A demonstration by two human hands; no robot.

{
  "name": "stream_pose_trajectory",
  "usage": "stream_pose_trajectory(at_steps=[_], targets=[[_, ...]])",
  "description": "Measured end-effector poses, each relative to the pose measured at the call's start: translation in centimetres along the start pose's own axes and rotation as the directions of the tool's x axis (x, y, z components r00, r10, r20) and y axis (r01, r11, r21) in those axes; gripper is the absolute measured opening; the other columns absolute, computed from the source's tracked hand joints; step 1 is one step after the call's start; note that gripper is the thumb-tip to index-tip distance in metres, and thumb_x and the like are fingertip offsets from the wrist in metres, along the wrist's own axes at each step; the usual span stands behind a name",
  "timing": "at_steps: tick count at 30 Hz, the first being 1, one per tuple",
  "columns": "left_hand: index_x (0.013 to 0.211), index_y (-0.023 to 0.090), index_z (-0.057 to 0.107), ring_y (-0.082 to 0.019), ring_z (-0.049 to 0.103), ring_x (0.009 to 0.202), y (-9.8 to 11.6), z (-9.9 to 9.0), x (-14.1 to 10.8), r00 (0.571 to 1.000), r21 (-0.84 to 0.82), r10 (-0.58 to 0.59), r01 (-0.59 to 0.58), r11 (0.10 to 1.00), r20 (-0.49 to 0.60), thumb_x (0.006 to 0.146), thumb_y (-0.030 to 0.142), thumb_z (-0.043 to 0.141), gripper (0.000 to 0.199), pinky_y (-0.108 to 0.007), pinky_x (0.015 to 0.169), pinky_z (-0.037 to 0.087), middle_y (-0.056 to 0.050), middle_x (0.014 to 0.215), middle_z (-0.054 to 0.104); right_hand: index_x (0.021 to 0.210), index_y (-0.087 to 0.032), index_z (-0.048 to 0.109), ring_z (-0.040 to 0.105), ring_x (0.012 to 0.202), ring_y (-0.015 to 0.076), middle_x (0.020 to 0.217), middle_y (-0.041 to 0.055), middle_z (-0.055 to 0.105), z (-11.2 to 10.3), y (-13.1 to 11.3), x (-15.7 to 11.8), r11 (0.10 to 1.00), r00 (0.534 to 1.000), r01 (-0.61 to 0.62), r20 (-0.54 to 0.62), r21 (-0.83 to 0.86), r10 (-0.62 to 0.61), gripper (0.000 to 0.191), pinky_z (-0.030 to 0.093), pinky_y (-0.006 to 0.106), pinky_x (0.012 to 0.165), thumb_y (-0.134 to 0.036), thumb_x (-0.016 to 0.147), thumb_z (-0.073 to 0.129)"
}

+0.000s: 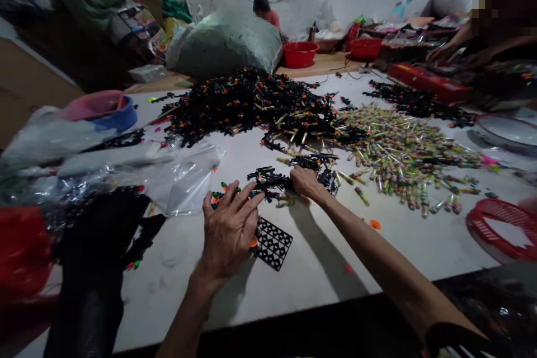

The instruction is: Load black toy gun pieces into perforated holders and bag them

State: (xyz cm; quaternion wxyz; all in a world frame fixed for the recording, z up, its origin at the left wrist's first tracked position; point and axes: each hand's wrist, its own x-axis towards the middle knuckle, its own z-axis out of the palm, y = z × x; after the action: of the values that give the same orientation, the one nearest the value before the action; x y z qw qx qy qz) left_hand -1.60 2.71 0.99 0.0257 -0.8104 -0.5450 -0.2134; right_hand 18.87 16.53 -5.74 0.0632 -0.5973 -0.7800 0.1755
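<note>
My left hand (230, 229) is over the white table with its fingers stretched out and apart. Small black pieces with green and orange tips (218, 194) show beneath its fingers, partly hidden. Beside that palm lies a black plastic grid (274, 243) with rows of cut-outs. My right hand (306, 183) is closed at a small heap of black toy guns (268, 179); whatever its fingers grip is hidden. Just behind, a large mound of black toy guns with orange and blue bits (247, 100) rises. Clear tubes with yellow-green contents (403, 151) are spread to the right.
A clear plastic bag (180, 179) and black items (100, 240) lie left. A red basket (503, 226) sits at the right edge, below a white basin (509, 131). A large sack (229, 45) and red tub (301, 54) stand behind. Other people are at the back and far right.
</note>
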Motion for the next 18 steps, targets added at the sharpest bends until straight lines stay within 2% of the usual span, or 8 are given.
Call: stream_pose_trajectory(at_steps=[4, 7, 9, 10, 12, 14, 16, 18], targets=[[0.120, 0.033, 0.051, -0.024, 0.034, 0.129, -0.1, 0.1, -0.1, 1.000, -0.004, 0.008, -0.008, 1.000, 0.006, 0.089, 0.026, 0.033, 0.036, -0.055, 0.099, 0.020, 0.003, 0.134, 0.048, 0.081, -0.014, 0.060, 0.056, 0.081, 0.0200, 0.089, 0.0106, 0.062, 0.3, 0.0, -2.2, 0.999, 0.998, -0.039, -0.050, 0.019, 0.040, 0.012, 0.035, 0.025, 0.063, -0.015, 0.071, 0.053], [0.120, 0.033, 0.051, -0.024, 0.034, 0.129, 0.0, 0.1, -0.1, 1.000, -0.011, 0.001, -0.001, 1.000, -0.004, 0.089, 0.026, 0.034, 0.036, -0.055, 0.100, 0.019, 0.003, 0.134, 0.048, 0.072, -0.016, 0.056, 0.051, 0.067, 0.0141, 0.070, 0.0017, 0.058, 2.2, -1.3, -6.1, 0.954, 0.999, 0.040, -0.042, 0.297, -0.029, 0.006, 0.033, 0.022, 0.056, -0.016, 0.067, 0.052], [0.119, 0.032, 0.052, -0.024, 0.034, 0.129, 0.1, 0.1, -0.1, 1.000, -0.019, -0.009, 0.009, 1.000, -0.004, 0.089, 0.026, 0.034, 0.035, -0.055, 0.101, 0.019, 0.003, 0.133, 0.048, 0.066, -0.017, 0.052, 0.046, 0.059, 0.0109, 0.061, -0.0024, 0.051, 3.9, -2.6, -8.8, 0.817, 0.997, 0.066, -0.001, 0.573, -0.080, 0.005, 0.031, 0.021, 0.053, -0.013, 0.064, 0.049], [0.119, 0.032, 0.052, -0.023, 0.033, 0.129, 0.1, 0.1, -0.1, 1.000, -0.023, -0.013, 0.013, 1.000, 0.001, 0.089, 0.026, 0.034, 0.035, -0.054, 0.101, 0.018, 0.003, 0.134, 0.048, 0.065, -0.017, 0.050, 0.044, 0.057, 0.0100, 0.059, -0.0037, 0.048, 4.7, -3.4, -10.0, 0.729, 0.996, 0.040, 0.027, 0.684, -0.081, 0.004, 0.030, 0.020, 0.051, -0.014, 0.063, 0.048], [0.119, 0.032, 0.052, -0.023, 0.033, 0.130, 0.2, 0.1, -0.1, 1.000, -0.028, -0.019, 0.019, 0.999, 0.005, 0.089, 0.026, 0.034, 0.035, -0.055, 0.102, 0.017, 0.003, 0.134, 0.048, 0.067, -0.018, 0.049, 0.041, 0.055, 0.0094, 0.059, -0.0049, 0.046, 6.0, -5.0, -11.5, 0.551, 0.995, -0.060, 0.091, 0.832, -0.030, 0.006, 0.031, 0.020, 0.049, -0.016, 0.062, 0.051], [0.120, 0.033, 0.050, -0.023, 0.033, 0.130, 0.2, 0.1, -0.1, 1.000, -0.028, -0.022, 0.022, 0.999, 0.005, 0.089, 0.026, 0.034, 0.036, -0.055, 0.102, 0.017, 0.004, 0.134, 0.048, 0.071, -0.018, 0.050, 0.042, 0.056, 0.0098, 0.062, -0.0044, 0.048, 6.8, -6.4, -12.2, 0.406, 0.992, -0.129, 0.122, 0.905, 0.042, 0.011, 0.033, 0.020, 0.050, -0.018, 0.061, 0.055], [0.121, 0.033, 0.050, -0.023, 0.033, 0.130, 0.2, 0.1, -0.2, 1.000, -0.028, -0.024, 0.024, 0.999, 0.004, 0.089, 0.026, 0.034, 0.037, -0.055, 0.102, 0.017, 0.004, 0.134, 0.047, 0.074, -0.018, 0.051, 0.043, 0.058, 0.0105, 0.065, -0.0033, 0.050, 7.1, -7.1, -12.2, 0.325, 0.991, -0.131, 0.122, 0.937, 0.046, 0.013, 0.036, 0.021, 0.052, -0.021, 0.063, 0.058], [0.121, 0.032, 0.050, -0.024, 0.033, 0.130, 0.2, 0.1, -0.2, 1.000, -0.030, -0.025, 0.025, 0.999, 0.006, 0.089, 0.026, 0.034, 0.037, -0.055, 0.102, 0.017, 0.003, 0.134, 0.048, 0.076, -0.018, 0.052, 0.045, 0.060, 0.0113, 0.067, -0.0023, 0.052, 7.3, -7.2, -12.1, 0.331, 0.994, -0.095, 0.108, 0.939, -0.023, 0.013, 0.037, 0.022, 0.053, -0.025, 0.067, 0.059]])
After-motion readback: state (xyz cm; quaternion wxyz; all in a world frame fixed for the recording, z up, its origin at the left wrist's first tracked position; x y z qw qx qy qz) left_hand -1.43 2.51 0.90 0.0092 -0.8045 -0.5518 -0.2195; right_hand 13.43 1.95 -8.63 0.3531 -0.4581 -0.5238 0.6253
